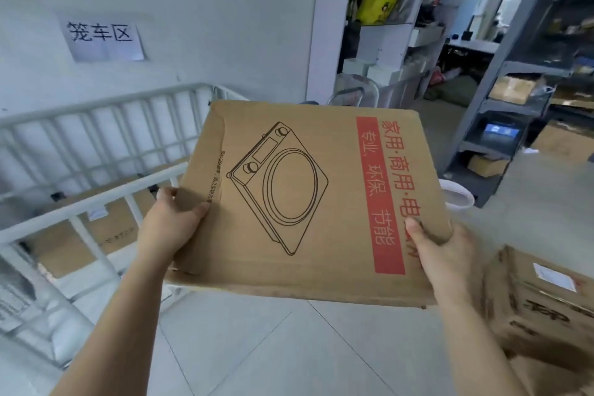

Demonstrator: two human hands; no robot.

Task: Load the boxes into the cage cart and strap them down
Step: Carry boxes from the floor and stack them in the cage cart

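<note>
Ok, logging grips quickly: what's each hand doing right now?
Left hand: grips the flat brown cardboard box at its left edge.
Right hand: grips the same box's right edge.

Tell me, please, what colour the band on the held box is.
Red band on the box; head view.
</note>
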